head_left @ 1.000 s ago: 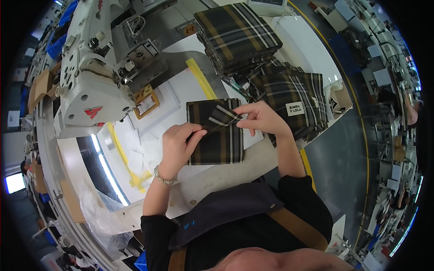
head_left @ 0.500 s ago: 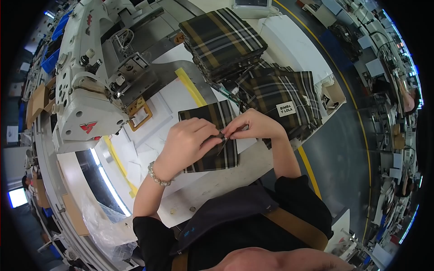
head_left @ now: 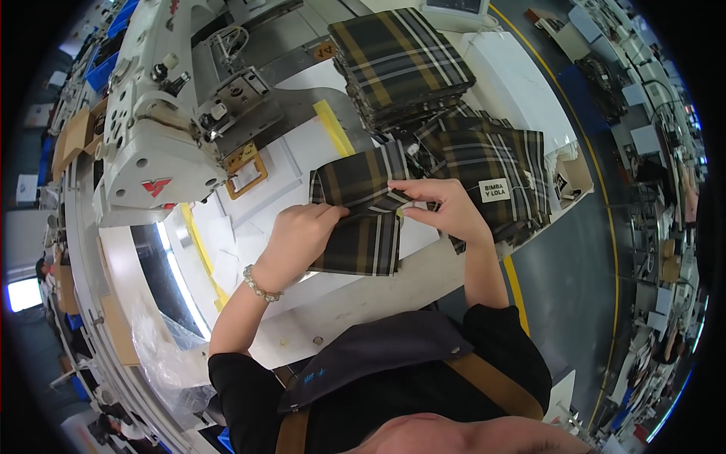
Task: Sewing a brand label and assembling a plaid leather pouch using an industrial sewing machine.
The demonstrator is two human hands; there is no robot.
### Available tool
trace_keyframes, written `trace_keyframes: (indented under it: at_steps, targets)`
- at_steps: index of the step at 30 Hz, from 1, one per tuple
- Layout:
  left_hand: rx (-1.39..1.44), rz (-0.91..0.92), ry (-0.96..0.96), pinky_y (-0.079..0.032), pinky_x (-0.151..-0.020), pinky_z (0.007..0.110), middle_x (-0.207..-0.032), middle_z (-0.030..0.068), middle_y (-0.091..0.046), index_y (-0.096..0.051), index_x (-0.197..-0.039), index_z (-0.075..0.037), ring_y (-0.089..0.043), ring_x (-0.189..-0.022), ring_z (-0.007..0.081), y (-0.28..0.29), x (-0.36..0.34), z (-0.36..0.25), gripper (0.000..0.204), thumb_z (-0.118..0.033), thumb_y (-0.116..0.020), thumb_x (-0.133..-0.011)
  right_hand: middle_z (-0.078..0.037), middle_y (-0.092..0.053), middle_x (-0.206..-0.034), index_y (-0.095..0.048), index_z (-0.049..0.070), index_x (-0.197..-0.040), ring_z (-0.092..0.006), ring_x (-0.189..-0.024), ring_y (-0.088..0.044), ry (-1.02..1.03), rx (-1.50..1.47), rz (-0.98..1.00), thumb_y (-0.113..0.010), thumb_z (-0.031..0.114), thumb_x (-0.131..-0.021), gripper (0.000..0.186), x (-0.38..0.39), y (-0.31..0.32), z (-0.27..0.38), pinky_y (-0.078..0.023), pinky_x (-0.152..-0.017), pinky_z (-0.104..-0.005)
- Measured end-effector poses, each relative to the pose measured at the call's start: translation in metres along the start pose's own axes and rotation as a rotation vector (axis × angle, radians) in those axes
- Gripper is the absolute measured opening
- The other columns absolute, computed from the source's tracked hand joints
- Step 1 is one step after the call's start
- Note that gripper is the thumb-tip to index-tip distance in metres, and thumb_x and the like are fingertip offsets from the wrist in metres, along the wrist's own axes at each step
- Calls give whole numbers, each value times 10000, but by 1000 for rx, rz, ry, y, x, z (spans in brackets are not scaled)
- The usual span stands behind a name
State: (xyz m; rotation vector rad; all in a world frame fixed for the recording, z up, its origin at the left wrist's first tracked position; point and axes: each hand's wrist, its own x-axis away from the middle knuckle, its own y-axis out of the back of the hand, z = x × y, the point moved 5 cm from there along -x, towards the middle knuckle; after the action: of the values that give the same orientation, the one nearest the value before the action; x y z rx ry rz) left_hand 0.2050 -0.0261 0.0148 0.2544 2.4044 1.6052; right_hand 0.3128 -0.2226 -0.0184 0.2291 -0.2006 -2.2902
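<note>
A dark olive plaid fabric piece (head_left: 355, 246) lies on the white worktop in front of me, creased across its middle, its upper part extending toward the stacks. My left hand (head_left: 302, 238), with a bead bracelet at the wrist, grips the crease at the piece's left; its fingertips are partly hidden. My right hand (head_left: 450, 208) pinches the folded edge at the right between thumb and fingers. Beside it lies a loose pile of the same plaid pieces (head_left: 491, 155), with a white tag (head_left: 495, 203) on top.
A white industrial sewing machine (head_left: 155, 163) stands at upper left, with an orange frame (head_left: 253, 163) beside it. A tall plaid stack (head_left: 401, 57) sits at the back. Yellow tape strips (head_left: 333, 125) mark the worktop. An aisle (head_left: 560, 272) runs at right, with other workstations beyond.
The fabric's upper part now reaches farther toward the back, with the crease across the middle. Since half a second ago, my left hand has shifted left and my hands are farther apart.
</note>
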Motion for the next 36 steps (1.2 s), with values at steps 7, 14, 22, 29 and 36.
trace_keyframes:
  at_steps: [7,14,22,29,36]
  targets:
    - [-11,-199,-155,-513,-694,327,-838,44,-663,-650,-917,-56,-648,-757,218,9,33,8,171,-26,-631,-750,-140,-697,-1103,-697,16,-1045,-207,-935,-699,-67,195,22,-677,-25,-784,264,14,-26,11,-533,-829,-291]
    - [-9,-232,-97,-504,-625,302,-837,35,-658,-648,-877,-61,-636,-681,212,17,49,10,140,-68,-686,-743,-167,-686,-1122,-700,-8,-991,-223,-934,-704,9,134,-72,-663,-43,-808,189,15,-16,40,-547,-781,-269]
    - [483,-397,-20,-512,-555,272,-976,48,-715,-654,-887,-64,-662,-685,207,43,55,9,263,82,-655,-668,-193,-677,-1137,-721,-5,-973,-242,-975,-696,256,187,-161,-597,-158,-703,334,24,2,81,-536,-811,-257]
    - [483,-542,-261,-539,-559,257,-1005,91,-717,-653,-846,-47,-681,-704,209,62,63,-20,178,58,-660,-702,-292,-676,-1026,-718,-23,-773,-309,-920,-701,472,202,-472,-684,39,-723,86,42,-8,133,-538,-827,-318]
    - [630,-426,-172,-532,-588,261,-1023,123,-718,-646,-844,-41,-691,-733,202,67,68,-21,167,75,-640,-724,-273,-677,-1055,-711,-30,-835,-309,-962,-692,405,135,-316,-679,54,-734,136,35,5,133,-529,-854,-317]
